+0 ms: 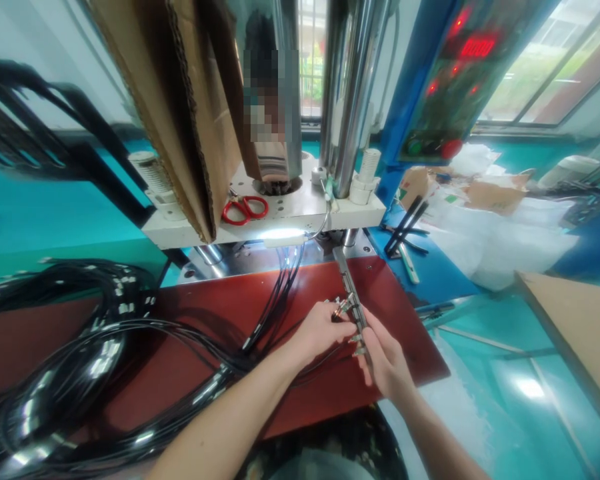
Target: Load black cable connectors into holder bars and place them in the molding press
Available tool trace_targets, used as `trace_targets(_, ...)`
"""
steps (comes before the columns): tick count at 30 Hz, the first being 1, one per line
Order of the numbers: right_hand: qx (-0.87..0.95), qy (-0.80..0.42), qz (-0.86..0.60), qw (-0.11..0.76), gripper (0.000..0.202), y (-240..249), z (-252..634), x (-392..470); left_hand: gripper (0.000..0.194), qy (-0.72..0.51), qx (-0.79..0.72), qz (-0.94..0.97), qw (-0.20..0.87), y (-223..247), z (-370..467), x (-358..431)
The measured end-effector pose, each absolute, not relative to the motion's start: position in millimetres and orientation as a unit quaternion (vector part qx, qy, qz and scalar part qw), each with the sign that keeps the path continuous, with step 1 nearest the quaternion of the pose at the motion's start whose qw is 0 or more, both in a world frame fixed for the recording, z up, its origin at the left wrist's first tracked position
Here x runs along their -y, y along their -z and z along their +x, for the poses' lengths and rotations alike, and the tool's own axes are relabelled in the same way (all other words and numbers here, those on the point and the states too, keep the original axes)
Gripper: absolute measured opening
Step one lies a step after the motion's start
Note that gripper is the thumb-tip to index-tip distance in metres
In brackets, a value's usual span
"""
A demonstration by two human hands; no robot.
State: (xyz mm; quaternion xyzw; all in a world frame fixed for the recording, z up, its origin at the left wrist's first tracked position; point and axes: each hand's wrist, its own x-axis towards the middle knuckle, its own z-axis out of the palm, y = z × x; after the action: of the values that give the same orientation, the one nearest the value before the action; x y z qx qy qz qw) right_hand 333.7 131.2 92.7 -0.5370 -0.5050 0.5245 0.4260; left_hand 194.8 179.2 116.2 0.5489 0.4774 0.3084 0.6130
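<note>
My right hand [384, 353] is closed around the near end of a long narrow metal bar [351, 285] with slots along its edge. That bar slants away toward the machine over the red-brown board [220, 287]. Beside it on the left, my left hand [325, 330] pinches a small cable end with a metal connector [344, 307], close against the bar. More small metal connectors [359, 345] stick out from the bar near my right fingers. Thin black cables [283, 280] run from beneath the machine plate over the board. My fingers partly hide the connectors.
Thick coils of black cable [115, 347] lie on the board's left. Red-handled scissors [245, 209] rest on the white machine plate [300, 212] beside a cardboard sheet [195, 120]. A blue control box [445, 87] stands at right, above tools [406, 257] and white bags [510, 227].
</note>
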Motion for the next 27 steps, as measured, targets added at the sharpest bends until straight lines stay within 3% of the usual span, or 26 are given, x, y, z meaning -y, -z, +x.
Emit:
trace_targets(3, 0.517, -0.514, -0.545, 0.413, 0.056, -93, 331, -133, 0.015, -0.345, -0.474, 0.542, 0.602, -116, 194, -177)
trace_targets(10, 0.435, -0.547, -0.523, 0.488, 0.056, -98, 332, -130, 0.018, -0.414, -0.443, 0.475, 0.638, -116, 187, -180)
trace_targets(17, 0.415, -0.545, -0.522, 0.508, 0.053, -100, 332, -127, 0.017, -0.375, -0.504, 0.623, 0.465, -113, 190, -180)
trace_targets(27, 0.435, -0.578, -0.503, 0.474, 0.06, -90, 341, -131, 0.022, -0.372, -0.484, 0.58, 0.54, -110, 195, -181)
